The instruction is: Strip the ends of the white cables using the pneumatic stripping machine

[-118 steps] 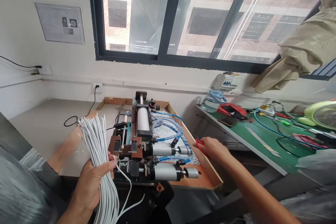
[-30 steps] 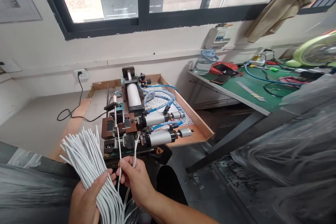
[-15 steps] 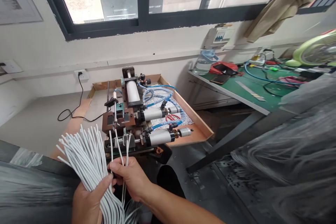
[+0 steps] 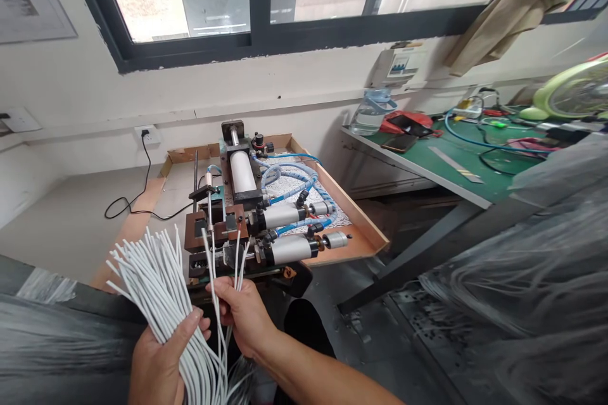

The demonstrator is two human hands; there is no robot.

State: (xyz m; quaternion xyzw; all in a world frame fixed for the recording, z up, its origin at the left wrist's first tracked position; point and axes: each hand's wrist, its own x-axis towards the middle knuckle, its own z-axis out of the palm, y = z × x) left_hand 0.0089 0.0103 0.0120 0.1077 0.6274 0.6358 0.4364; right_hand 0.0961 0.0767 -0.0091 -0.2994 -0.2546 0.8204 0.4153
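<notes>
My left hand (image 4: 164, 361) is closed around a thick bundle of white cables (image 4: 152, 278) whose ends fan up and to the left. My right hand (image 4: 244, 313) pinches a few separate white cables (image 4: 235, 259), their tips pointing up at the front of the pneumatic machine (image 4: 247, 215). That machine has a brown clamp block, silver cylinders and blue air hoses, and it sits on a shallow wooden tray (image 4: 361, 228) right in front of me.
A green workbench (image 4: 456, 168) at right carries phones, a blue cable, a ruler and a green fan (image 4: 570, 98). A black power cord (image 4: 137, 193) runs over the grey counter to a wall socket. Clear plastic sheeting (image 4: 522, 291) covers the lower right.
My right hand came back from the tray's right edge and took a few cables from the bundle. In the last second it shifted them slightly at the machine's front.
</notes>
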